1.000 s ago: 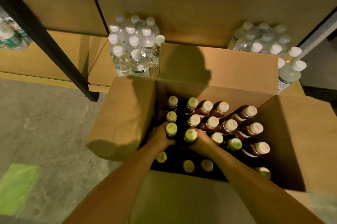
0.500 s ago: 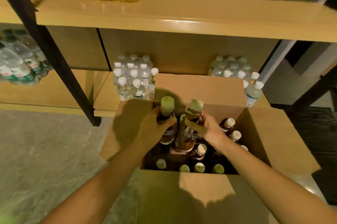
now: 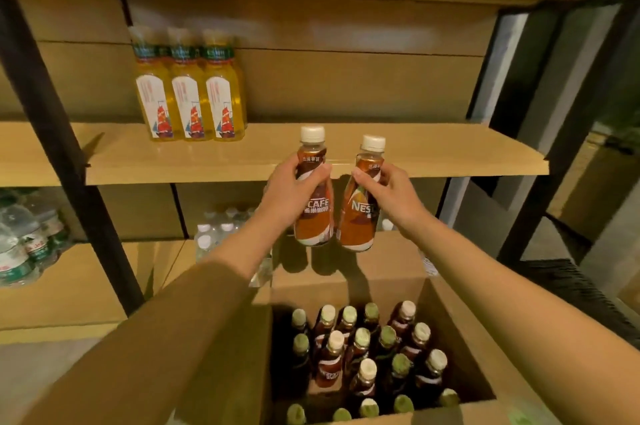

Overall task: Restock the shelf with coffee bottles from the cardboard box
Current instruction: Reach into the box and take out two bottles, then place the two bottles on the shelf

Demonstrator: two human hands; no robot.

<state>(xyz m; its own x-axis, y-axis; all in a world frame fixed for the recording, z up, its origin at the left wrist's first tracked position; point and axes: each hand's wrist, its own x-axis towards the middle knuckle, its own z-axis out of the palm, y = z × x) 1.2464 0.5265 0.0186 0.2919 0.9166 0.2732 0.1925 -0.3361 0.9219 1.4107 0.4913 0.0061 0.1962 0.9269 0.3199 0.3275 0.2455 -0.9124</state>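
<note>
The left grip (image 3: pixel 291 192) curls round the left coffee bottle (image 3: pixel 316 223), and the right grip (image 3: pixel 389 197) round the right coffee bottle (image 3: pixel 356 222). Both bottles are upright, side by side above the cardboard box (image 3: pixel 450 313). The shelf (image 3: pixel 433 154) lies just beyond, its front edge above the bottles' bases, and looks equally near both.

On the brown label of the left coffee bottle (image 3: pixel 313 206), gripped by the left hand (image 3: pixel 292 190), the white letters "CAFE" are read; the word's start is hidden by the hand. On the right coffee bottle (image 3: pixel 358 216), held by the right hand (image 3: pixel 389 194), "NES" is read. Chinese characters on both, and the print on the yellow bottles (image 3: pixel 188 102), cannot be made out.
</note>
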